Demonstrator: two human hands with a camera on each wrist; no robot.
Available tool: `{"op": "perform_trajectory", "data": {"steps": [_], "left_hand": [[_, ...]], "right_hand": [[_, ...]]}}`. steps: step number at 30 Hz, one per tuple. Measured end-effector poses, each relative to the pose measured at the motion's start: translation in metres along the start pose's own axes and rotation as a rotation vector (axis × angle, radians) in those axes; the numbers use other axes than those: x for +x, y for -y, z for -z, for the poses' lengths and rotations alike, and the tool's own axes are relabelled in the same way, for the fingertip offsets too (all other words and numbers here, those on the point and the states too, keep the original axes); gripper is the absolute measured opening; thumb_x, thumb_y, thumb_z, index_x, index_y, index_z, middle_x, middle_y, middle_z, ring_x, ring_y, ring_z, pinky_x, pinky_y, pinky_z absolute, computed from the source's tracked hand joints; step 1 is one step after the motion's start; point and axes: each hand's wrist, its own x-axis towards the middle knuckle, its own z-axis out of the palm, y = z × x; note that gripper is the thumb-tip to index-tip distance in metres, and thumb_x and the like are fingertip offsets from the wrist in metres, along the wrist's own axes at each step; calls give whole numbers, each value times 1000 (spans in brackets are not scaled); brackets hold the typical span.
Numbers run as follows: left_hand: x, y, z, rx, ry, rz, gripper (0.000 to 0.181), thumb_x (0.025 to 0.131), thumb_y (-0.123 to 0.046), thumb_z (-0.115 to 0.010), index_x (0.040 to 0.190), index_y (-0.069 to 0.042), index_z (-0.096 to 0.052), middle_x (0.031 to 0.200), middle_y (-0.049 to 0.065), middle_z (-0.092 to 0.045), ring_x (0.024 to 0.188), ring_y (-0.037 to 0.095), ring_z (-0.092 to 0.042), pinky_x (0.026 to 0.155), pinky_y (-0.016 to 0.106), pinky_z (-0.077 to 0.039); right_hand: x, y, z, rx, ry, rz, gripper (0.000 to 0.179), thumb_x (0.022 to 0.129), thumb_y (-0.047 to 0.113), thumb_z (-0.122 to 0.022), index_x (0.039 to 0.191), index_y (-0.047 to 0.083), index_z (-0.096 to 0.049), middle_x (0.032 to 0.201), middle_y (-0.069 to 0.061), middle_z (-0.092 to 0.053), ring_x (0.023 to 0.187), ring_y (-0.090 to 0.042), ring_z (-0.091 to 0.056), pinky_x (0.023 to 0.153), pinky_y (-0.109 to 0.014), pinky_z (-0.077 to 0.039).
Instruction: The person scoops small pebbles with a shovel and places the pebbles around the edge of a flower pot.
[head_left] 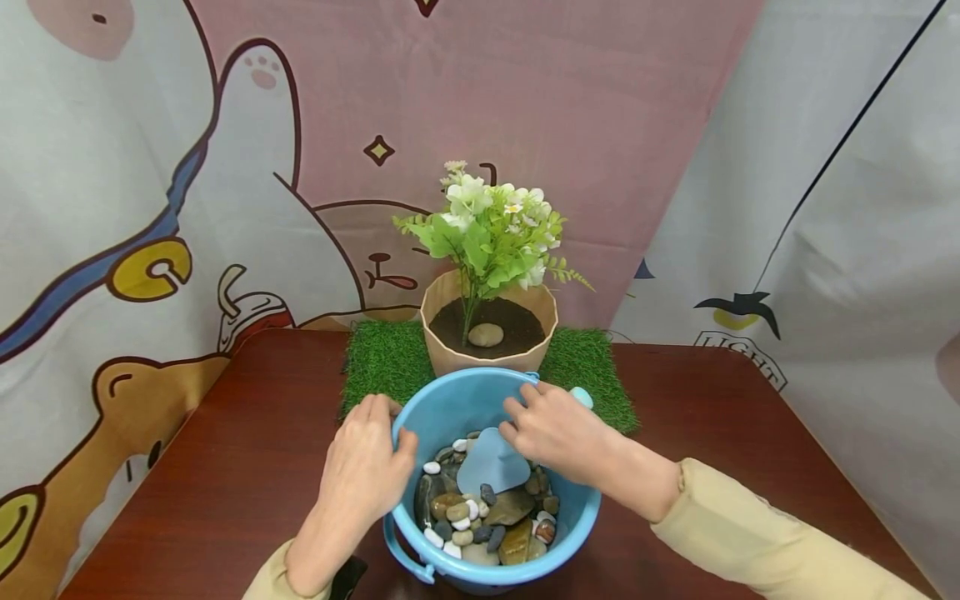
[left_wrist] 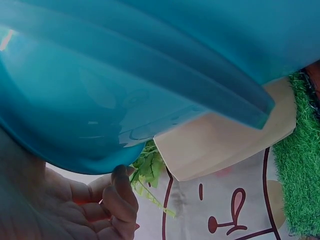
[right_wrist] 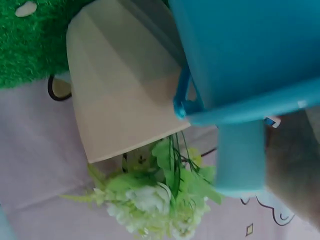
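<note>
A light blue bucket (head_left: pixel 495 575) stands at the front of the table with several mixed stones (head_left: pixel 510 507) inside. My left hand (head_left: pixel 363 458) grips its left rim, the thumb over the inner side; in the left wrist view the fingers (left_wrist: pixel 122 192) curl beside the rim. My right hand (head_left: pixel 558 429) reaches over the right rim and holds a toy shovel. The shovel's pale blue blade (head_left: pixel 491 464) lies face up over the stones, and its mint handle (right_wrist: pixel 241 160) sticks out behind the hand. The right hand's fingers are mostly hidden in the right wrist view.
Right behind the bucket, a beige planter (head_left: pixel 487 361) with dark soil, one stone (head_left: pixel 486 335) and a white-flowered plant (head_left: pixel 495 229) stands on a green turf mat (head_left: pixel 386 358). The bucket's handle (head_left: pixel 401 550) hangs at the left. A printed cloth (head_left: pixel 585 100) covers the wall behind the brown table (head_left: pixel 247 467).
</note>
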Motion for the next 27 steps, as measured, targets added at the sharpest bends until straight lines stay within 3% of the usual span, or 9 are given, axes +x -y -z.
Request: {"op": "perform_trajectory", "data": {"steps": [4,11,16,22,27], "left_hand": [[0,0,0,0,5,3,18,82,-13,-57,95,-2,-61,83,8,-58,77,22,-54,65,38,-47],[1,0,0,0,11,8,18,82,-13,-57,95,-1,-60,84,8,-58,78,22,-54,65,39,-47],[1,0,0,2,24,20,19,83,-14,-57,96,-1,-60,84,8,-58,78,22,-54,65,39,-47],[1,0,0,4,18,9,18,83,-13,-58,96,-1,-61,83,8,-57,76,22,-53,63,37,-46],[1,0,0,3,3,1,17,82,-13,-59,95,-1,-61,83,9,-58,76,22,-54,64,38,-47]], "right_hand": [[1,0,-5,13,-51,28,17,82,21,-70,74,17,-56,72,0,-51,59,-17,-38,56,-26,-33],[6,-4,-11,-32,-59,141,17,85,20,-66,73,18,-54,66,2,-47,58,-14,-35,59,-26,-32],[7,-7,-18,48,-43,184,14,88,19,-63,75,19,-59,65,4,-50,56,-12,-39,58,-24,-32],[8,-5,-27,164,-34,198,7,77,15,-66,77,20,-61,65,5,-52,55,-12,-44,56,-25,-38],[10,-5,-28,209,5,187,13,68,18,-69,80,20,-63,66,5,-53,56,-12,-47,55,-25,-38]]}}
